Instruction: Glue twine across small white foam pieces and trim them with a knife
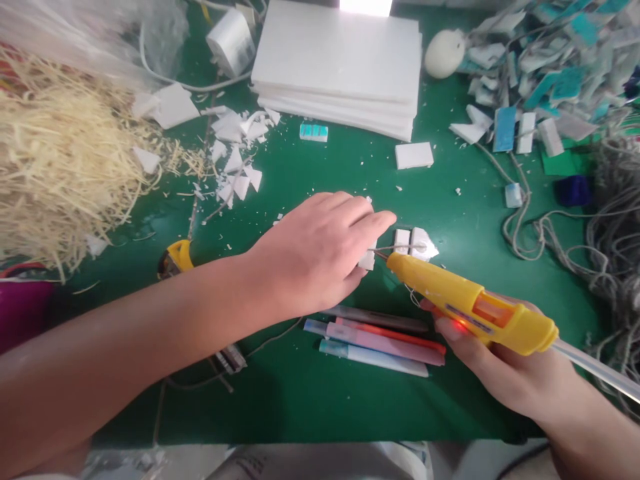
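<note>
My right hand is wrapped around a yellow glue gun with a clear glue stick sticking out of its back. A red light glows on its side. The gun's nozzle points left, close to a small white foam piece at the fingertips of my left hand. My left fingers are closed on this piece and hide most of it. A thin grey cord runs right from it across a white foam block and a pointed white foam piece on the green table.
Several markers lie below my hands. White foam sheets are stacked at the back, near a white egg-shaped ball. Straw-like shreds heap up at left; blue and white scraps and tangled cord fill the right.
</note>
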The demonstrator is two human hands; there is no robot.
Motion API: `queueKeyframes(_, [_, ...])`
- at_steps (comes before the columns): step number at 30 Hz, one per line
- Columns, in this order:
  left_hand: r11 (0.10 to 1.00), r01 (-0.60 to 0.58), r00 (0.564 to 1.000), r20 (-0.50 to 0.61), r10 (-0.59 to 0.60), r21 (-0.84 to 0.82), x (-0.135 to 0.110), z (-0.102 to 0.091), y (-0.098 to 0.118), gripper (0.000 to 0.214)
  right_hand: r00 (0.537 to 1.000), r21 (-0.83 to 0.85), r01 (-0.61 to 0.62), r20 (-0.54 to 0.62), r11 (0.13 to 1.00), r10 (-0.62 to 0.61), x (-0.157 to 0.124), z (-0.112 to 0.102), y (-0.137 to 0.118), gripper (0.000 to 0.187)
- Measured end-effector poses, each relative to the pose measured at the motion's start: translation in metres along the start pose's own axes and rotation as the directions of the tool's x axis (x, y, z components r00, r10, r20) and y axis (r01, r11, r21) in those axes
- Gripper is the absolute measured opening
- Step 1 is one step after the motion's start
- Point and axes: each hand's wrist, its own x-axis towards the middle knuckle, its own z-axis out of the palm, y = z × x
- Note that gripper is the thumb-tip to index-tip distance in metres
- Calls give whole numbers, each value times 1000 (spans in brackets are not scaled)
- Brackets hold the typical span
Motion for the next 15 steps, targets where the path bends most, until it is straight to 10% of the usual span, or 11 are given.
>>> queueKeyframes(15, [997,11,1000,-23,-13,-71,0,1,-1,31,997,31,76,9,997,-76,2,1,0,35])
